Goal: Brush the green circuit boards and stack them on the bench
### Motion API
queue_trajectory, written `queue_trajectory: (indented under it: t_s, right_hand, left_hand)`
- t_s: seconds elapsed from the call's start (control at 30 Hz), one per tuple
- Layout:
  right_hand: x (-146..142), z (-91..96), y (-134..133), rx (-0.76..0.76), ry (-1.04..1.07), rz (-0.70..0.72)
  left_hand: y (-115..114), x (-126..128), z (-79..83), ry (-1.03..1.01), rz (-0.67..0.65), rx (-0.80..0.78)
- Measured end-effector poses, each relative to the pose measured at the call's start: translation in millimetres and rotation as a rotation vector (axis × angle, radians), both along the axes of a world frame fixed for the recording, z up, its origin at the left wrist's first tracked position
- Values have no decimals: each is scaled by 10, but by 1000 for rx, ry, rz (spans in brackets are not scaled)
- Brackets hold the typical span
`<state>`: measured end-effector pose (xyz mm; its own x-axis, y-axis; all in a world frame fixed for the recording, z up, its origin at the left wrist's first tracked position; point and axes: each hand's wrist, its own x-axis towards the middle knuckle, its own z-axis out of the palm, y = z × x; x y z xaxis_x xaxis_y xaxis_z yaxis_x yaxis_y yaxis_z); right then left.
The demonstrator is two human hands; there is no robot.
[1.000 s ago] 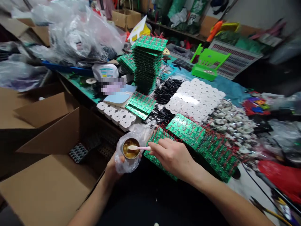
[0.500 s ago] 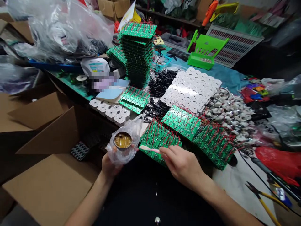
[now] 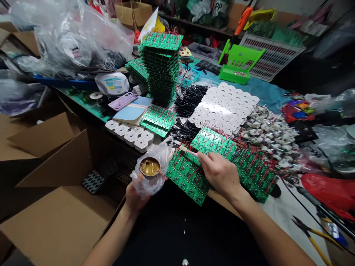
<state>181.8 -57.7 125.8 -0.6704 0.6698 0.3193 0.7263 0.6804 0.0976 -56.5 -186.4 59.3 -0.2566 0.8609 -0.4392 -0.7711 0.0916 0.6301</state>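
Note:
My left hand (image 3: 135,195) is closed under a small round tin of amber paste (image 3: 150,167) that sits in a clear plastic bag (image 3: 155,173). My right hand (image 3: 220,173) pinches a small pink-handled brush (image 3: 188,150), its pale head resting over the near green circuit board with red wires (image 3: 186,173). More such boards (image 3: 251,171) lie side by side to the right of it.
A tall stack of green boards (image 3: 161,66) stands at the back, with white hexagonal sheets (image 3: 226,107), black wires (image 3: 191,99) and white parts (image 3: 270,135) around. An open cardboard box (image 3: 58,207) sits at left. Yellow-handled pliers (image 3: 313,238) lie at right.
My right hand lifted the brush out of the tin and carried it right and away onto the near green board. The left hand kept holding the tin.

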Motion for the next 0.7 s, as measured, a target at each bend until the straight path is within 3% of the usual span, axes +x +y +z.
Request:
queue_trajectory:
  t_s: [0.13, 0.27, 0.53, 0.6, 0.7]
  right_hand:
    - [68, 62, -278, -75, 77, 139]
    - [103, 57, -500, -113, 23, 243]
    - [182, 25, -46, 99, -60, 8]
    - [204, 64, -96, 78, -34, -2]
    - [198, 108, -361, -29, 32, 119]
  left_hand:
    - [16, -16, -14, -32, 6, 2]
    - [53, -22, -15, -48, 17, -24]
    - [114, 2, -12, 17, -30, -76]
    - [114, 3, -7, 22, -35, -60]
    - [105, 10, 4, 39, -38, -36]
